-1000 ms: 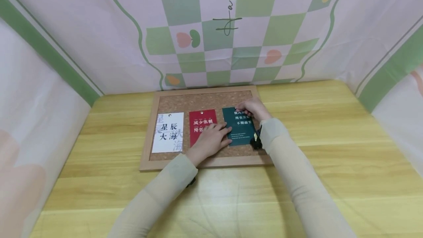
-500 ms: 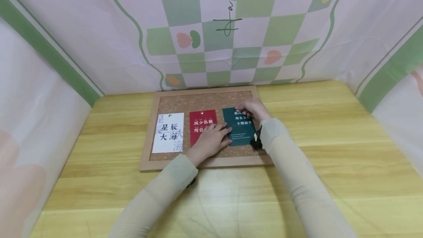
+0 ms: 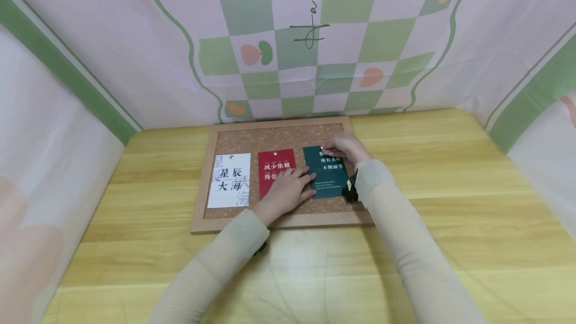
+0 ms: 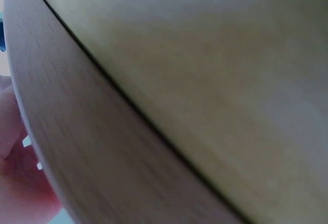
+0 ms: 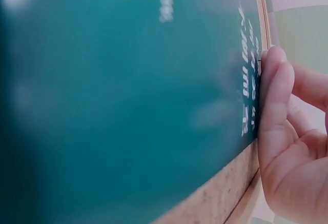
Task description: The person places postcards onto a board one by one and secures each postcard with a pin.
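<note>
A wood-framed cork board (image 3: 245,136) lies on the table. In a row on it are a white card (image 3: 229,194), a red card (image 3: 266,184) and a dark green card (image 3: 328,184). My left hand (image 3: 288,189) rests across the red card, its spread fingertips at the left edge of the green card. My right hand (image 3: 348,148) pinches a small silver pushpin (image 3: 321,148) at the top of the green card. In the right wrist view the thumb and finger (image 5: 279,96) come together at the card's top edge, hiding the pin. The left wrist view shows mostly frame and tabletop.
Silver pins (image 3: 231,157) hold the tops of the white and red cards. The pale wooden table (image 3: 450,174) extends around the board. A patterned cloth (image 3: 342,39) rises behind and on both sides.
The right hand's fingers have straightened slightly at the top of the green card, and more of the pin shows. The left hand and the board have stayed put.
</note>
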Demonstrator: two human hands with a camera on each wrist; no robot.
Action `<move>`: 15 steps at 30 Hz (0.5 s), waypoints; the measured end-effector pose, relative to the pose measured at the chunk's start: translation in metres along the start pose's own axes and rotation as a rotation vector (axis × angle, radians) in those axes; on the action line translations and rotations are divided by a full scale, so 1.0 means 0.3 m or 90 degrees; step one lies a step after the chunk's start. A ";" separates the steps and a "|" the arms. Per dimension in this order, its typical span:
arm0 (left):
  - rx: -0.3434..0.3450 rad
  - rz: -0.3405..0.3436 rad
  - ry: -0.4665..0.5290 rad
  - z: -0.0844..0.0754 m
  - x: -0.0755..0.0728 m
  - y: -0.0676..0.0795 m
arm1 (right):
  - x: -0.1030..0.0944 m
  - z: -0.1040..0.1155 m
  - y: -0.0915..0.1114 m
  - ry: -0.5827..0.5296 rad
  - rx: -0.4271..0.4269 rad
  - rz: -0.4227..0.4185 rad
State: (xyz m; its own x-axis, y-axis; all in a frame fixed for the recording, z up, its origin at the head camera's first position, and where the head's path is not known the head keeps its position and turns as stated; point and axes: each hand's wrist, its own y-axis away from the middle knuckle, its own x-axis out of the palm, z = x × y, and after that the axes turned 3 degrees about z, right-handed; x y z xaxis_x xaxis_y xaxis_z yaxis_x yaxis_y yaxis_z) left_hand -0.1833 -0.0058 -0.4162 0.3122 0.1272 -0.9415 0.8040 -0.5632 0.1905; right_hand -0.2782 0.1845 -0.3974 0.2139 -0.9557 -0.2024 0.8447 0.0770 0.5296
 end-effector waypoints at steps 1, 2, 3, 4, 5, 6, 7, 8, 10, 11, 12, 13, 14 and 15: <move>0.000 -0.001 0.000 0.000 -0.001 0.000 | 0.000 0.001 0.001 0.002 0.000 0.001; 0.001 -0.001 0.000 0.000 -0.002 0.001 | 0.000 0.002 0.002 0.002 -0.002 0.001; 0.001 -0.002 0.000 0.001 -0.002 0.000 | 0.000 0.002 0.003 0.003 -0.003 0.002; 0.000 -0.003 0.000 0.001 -0.003 0.001 | 0.000 0.003 0.004 0.002 -0.003 0.002; 0.000 -0.003 0.001 0.001 -0.003 0.001 | 0.000 0.003 0.004 0.002 -0.003 0.004; 0.000 -0.003 0.002 0.001 -0.004 0.001 | 0.000 0.004 0.004 0.001 -0.003 0.004; -0.001 -0.003 0.002 0.002 -0.004 0.001 | 0.000 0.004 0.004 0.000 -0.004 0.005; -0.001 -0.003 0.002 0.002 -0.005 0.001 | 0.001 0.004 0.004 -0.002 -0.004 0.005; -0.001 -0.002 0.002 0.002 -0.005 0.001 | 0.001 0.005 0.002 -0.004 -0.003 0.005; -0.001 -0.002 0.001 0.003 -0.005 0.000 | 0.001 0.005 0.001 -0.001 -0.003 0.006; -0.001 -0.001 0.001 0.003 -0.005 0.000 | 0.001 0.005 0.000 0.002 -0.002 0.006; -0.001 -0.001 0.001 0.003 -0.005 0.000 | 0.001 0.005 -0.001 0.008 -0.002 0.007; 0.000 -0.001 0.000 0.003 -0.004 0.000 | 0.001 0.004 -0.002 0.019 -0.003 0.006; 0.000 -0.001 0.001 0.003 -0.004 0.000 | 0.002 0.004 -0.002 0.030 -0.003 0.003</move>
State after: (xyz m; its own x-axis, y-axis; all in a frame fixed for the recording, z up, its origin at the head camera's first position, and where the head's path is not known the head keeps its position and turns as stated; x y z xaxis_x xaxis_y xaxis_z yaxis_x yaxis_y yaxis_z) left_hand -0.1841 -0.0065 -0.4154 0.3117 0.1293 -0.9414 0.8044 -0.5632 0.1890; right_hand -0.2792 0.1835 -0.3967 0.2410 -0.9407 -0.2388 0.8456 0.0828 0.5274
